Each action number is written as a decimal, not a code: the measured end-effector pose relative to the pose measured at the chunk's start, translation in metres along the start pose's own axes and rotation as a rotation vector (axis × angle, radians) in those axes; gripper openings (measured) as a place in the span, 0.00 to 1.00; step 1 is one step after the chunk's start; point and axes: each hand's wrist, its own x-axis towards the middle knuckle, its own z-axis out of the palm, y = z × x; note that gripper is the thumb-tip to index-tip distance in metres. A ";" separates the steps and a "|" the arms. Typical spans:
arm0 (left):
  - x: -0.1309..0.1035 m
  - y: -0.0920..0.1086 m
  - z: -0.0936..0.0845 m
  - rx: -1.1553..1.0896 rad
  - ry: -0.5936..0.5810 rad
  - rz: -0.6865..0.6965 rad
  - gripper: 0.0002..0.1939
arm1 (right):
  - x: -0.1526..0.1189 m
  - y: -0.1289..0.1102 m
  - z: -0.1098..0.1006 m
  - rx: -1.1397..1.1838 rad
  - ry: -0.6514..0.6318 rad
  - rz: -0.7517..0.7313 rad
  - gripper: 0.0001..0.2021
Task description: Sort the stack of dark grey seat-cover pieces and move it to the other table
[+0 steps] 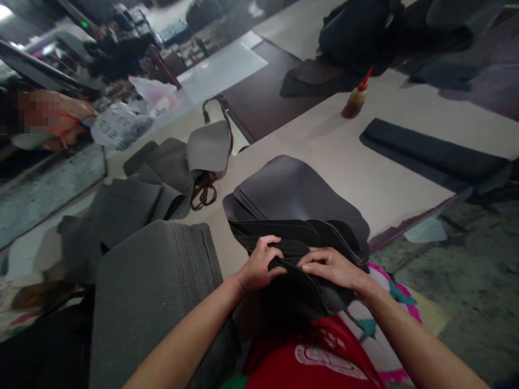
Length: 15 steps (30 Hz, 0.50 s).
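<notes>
Workshop bg is cluttered & blurry toward the top L; rough floor shows at R. A pale bench runs across, w/ a brown panel set in beyond its mid part.

L hand is curled, thumb & fingers closed on the edges of a stack of dark sheets; R hand grips the same stack, fingers laid along the top edge of its near sheets. The stack sits at the bench's near edge, close to the near R corner, its near part leaning against the person's red shirt. Broad sheets lie flat at its far side; nearer ones stand tilted, edges up.

Just L of the stack is a thick grey pile; past it, loose grey sheets & a dark strap. A red-tipped bottle stands farther back, tilted in view. A folded dark bundle lies nr the bench's R edge. Plastic bags are at far L.
</notes>
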 end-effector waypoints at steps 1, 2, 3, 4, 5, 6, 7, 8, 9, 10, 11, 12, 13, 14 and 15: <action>0.000 0.000 0.000 -0.002 0.001 0.001 0.16 | 0.000 0.001 0.000 0.000 -0.005 -0.005 0.14; 0.000 0.000 0.000 -0.003 -0.001 0.000 0.16 | 0.001 0.001 0.000 0.000 -0.011 -0.009 0.15; 0.000 0.000 0.000 -0.005 -0.001 -0.002 0.16 | 0.001 0.001 0.000 -0.004 -0.015 -0.010 0.15; 0.000 0.000 0.000 -0.006 -0.002 -0.006 0.16 | 0.001 0.001 0.000 -0.009 -0.014 -0.007 0.15; 0.000 0.000 0.000 -0.006 -0.004 -0.010 0.16 | 0.001 0.000 -0.001 -0.013 -0.011 -0.003 0.16; 0.000 0.000 0.000 -0.007 -0.004 -0.013 0.16 | 0.001 0.000 -0.001 -0.018 -0.008 -0.003 0.16; 0.000 0.000 0.000 -0.008 -0.003 -0.014 0.16 | 0.001 0.000 -0.001 -0.022 -0.004 -0.007 0.15; 0.000 0.000 0.000 -0.010 -0.004 -0.015 0.16 | 0.001 0.000 -0.001 -0.025 -0.002 -0.009 0.15; 0.001 0.000 0.000 -0.012 -0.006 -0.017 0.16 | 0.001 0.000 -0.001 -0.027 -0.002 -0.010 0.15; 0.001 0.000 0.000 -0.013 -0.009 -0.020 0.16 | 0.002 0.000 0.000 -0.031 -0.008 -0.013 0.16; 0.001 0.000 0.000 -0.015 -0.010 -0.021 0.15 | 0.002 0.000 0.000 -0.034 -0.010 -0.010 0.15; 0.001 0.001 0.000 -0.016 -0.011 -0.021 0.16 | 0.002 0.000 0.002 -0.032 -0.001 0.001 0.15; 0.001 0.001 0.000 -0.018 -0.012 -0.020 0.16 | 0.002 0.000 0.003 -0.022 0.015 0.015 0.14; 0.001 0.001 -0.001 -0.019 -0.013 -0.019 0.16 | 0.002 0.000 0.005 -0.011 0.038 0.032 0.14; 0.001 0.001 -0.001 -0.021 -0.017 -0.018 0.16 | 0.002 0.000 0.006 -0.003 0.064 0.044 0.14</action>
